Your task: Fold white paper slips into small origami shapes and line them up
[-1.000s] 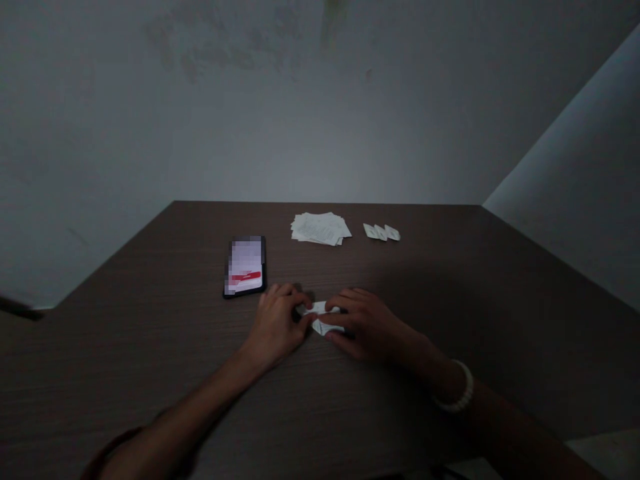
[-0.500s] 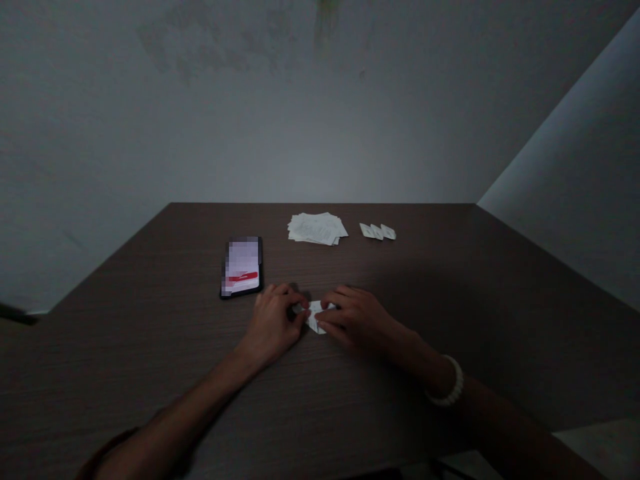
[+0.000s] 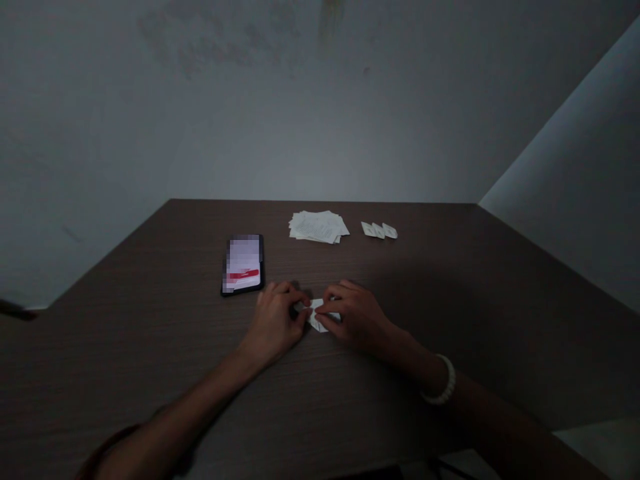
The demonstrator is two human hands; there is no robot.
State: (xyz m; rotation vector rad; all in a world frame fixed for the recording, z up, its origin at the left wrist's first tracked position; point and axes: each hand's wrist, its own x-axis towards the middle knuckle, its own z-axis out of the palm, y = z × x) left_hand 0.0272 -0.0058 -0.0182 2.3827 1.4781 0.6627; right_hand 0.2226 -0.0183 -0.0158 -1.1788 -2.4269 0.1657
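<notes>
A small folded piece of white paper (image 3: 317, 323) lies on the table between my two hands. My left hand (image 3: 278, 313) pinches its left edge between thumb and forefinger. From the other side, my right hand (image 3: 356, 315) has thumb and fingertips closed on the paper's upper face near its middle. Fingers cover part of the paper, so its full outline is hidden. A pale beaded bracelet (image 3: 447, 381) circles my right wrist.
On the dark wood table (image 3: 150, 347), a phone (image 3: 243, 263) with a lit screen lies left of my hands. Farther back are a loose pile of white paper sheets (image 3: 319, 227) and several small folded papers (image 3: 379, 231) in a row. A wall (image 3: 320, 133) stands behind.
My right hand's fingers have drawn together and shifted slightly left over the paper, uncovering its right edge. My left hand keeps its pinch. The view has tilted slightly.
</notes>
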